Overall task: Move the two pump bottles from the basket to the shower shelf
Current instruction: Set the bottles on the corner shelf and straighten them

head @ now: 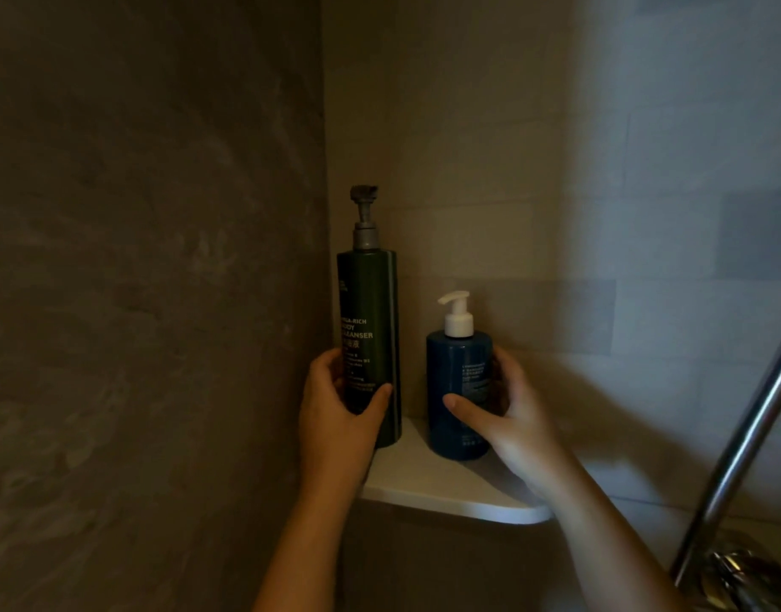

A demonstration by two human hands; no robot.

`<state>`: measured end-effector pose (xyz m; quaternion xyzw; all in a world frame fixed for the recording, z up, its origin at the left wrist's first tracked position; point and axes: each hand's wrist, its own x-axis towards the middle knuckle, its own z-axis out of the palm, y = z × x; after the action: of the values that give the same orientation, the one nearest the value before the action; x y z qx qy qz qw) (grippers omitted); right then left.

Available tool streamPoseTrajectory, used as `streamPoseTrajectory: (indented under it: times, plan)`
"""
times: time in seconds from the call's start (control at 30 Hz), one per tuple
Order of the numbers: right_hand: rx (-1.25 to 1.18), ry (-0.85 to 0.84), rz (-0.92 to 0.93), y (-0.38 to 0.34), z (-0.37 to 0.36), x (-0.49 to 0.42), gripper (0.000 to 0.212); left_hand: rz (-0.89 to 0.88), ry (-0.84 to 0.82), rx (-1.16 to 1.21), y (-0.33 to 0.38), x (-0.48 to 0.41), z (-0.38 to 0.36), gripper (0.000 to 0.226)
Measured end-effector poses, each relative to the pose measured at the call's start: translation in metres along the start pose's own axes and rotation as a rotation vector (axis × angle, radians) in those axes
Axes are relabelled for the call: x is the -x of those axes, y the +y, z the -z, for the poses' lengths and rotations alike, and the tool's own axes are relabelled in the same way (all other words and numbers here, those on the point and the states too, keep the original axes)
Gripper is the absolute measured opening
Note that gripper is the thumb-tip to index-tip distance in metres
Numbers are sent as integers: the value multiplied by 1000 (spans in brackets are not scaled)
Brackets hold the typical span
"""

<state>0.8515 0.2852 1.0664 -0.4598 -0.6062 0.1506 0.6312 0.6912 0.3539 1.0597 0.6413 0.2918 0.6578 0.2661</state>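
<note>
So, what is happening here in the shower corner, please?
A person is placing two pump bottles on the white corner shelf. The left hand grips the tall dark green bottle; the right hand grips the shorter blue bottle. Both bottles stand upright on the shelf, side by side, not yet released.

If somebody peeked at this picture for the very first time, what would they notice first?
Probably the tall dark green pump bottle standing on the white corner shelf, with the left hand wrapped around it. Right beside it sits a shorter blue bottle with a white pump, held by the right hand. A shiny metal pipe slants up at the far right.
</note>
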Motion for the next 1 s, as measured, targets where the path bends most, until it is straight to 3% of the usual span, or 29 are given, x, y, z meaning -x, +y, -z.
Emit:
streamPoseTrajectory:
  times: [0.13, 0.3, 0.57, 1.0]
  plan:
    - [12, 0, 6, 0, 0, 0, 57, 3, 39, -83, 0, -2, -3, 64]
    - [17, -9, 21, 0, 1, 0, 57, 56, -90, 106, -2, -7, 2, 64]
    - [2, -12, 28, 2, 1, -1, 57, 76, -136, 49, -5, -11, 1, 73]
    - [8, 3, 49, 5, 1, -1, 61, -10, 58, -195, -4, -4, -1, 74]
